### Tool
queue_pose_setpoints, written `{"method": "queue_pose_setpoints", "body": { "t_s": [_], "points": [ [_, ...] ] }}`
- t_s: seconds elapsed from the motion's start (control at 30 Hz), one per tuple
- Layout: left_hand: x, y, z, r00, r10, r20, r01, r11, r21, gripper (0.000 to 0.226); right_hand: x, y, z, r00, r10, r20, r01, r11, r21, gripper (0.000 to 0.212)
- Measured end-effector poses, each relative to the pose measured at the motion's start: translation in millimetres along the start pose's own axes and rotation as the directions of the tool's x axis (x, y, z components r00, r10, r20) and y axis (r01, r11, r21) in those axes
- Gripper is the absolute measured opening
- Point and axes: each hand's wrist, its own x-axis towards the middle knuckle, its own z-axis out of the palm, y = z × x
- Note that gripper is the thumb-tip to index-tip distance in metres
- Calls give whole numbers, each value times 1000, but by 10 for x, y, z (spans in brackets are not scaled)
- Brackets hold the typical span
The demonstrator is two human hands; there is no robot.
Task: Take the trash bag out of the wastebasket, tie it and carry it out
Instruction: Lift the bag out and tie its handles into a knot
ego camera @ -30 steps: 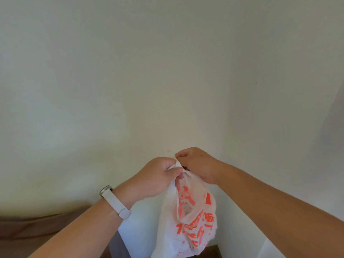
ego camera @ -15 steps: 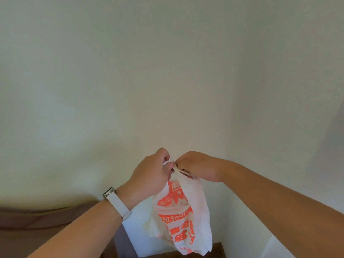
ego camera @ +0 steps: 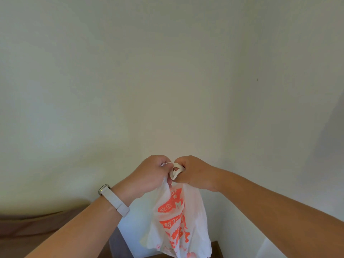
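Observation:
A white plastic trash bag (ego camera: 178, 222) with orange print hangs in the air in front of a pale wall corner. Its twisted handles (ego camera: 176, 169) loop between my two fists at the top. My left hand (ego camera: 150, 174), with a white watch on the wrist, is closed on the left handle. My right hand (ego camera: 195, 172) is closed on the right handle, close against the left hand. The wastebasket is not in view.
Two pale walls (ego camera: 130, 90) meet in a corner behind the bag. A brown fabric surface (ego camera: 28, 231) lies at the lower left. A dark wooden strip (ego camera: 216, 248) shows at the bottom below the bag.
The bag has turned so its printed side faces me. My hands have shifted slightly and the handles now form a small loop between them.

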Motion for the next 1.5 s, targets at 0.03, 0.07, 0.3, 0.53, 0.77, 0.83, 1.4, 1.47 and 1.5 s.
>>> {"method": "queue_pose_setpoints", "body": {
  "t_s": [0.03,0.07,0.3,0.53,0.77,0.83,1.4,1.47,1.5],
  "points": [
    [10,16,-15,999,-38,18,39,997,-70,26,0,13,11,997,-34,-76,28,997,-69,13],
    [15,31,-33,996,-74,39,79,987,-141,26,-5,28,16,989,-68,-134,56,994,-89,11],
    [33,-16,-112,980,-113,164,178,867,-466,19,-73,-22,-81,916,-129,-380,172,982,82,24],
    [24,-205,-179,989,-62,133,114,897,-427,16,-47,-15,-298,971,84,-223,79,770,634,25],
    [94,-331,-31,996,-83,21,62,523,-850,18,-67,128,-147,978,95,-187,132,412,902,20],
    [108,-340,20,997,-76,0,25,334,-942,17,-55,195,-82,976,86,-197,157,342,926,13],
    [371,-739,-47,913,-404,45,113,144,-983,29,6,799,-165,857,449,-254,184,195,963,33],
    [353,-876,-91,885,-462,52,151,180,-972,28,-58,952,-244,838,494,-234,155,195,968,34],
    [337,-954,-103,869,-492,54,172,198,-965,28,-96,1026,-285,827,513,-228,144,198,969,34]
  ]
}}
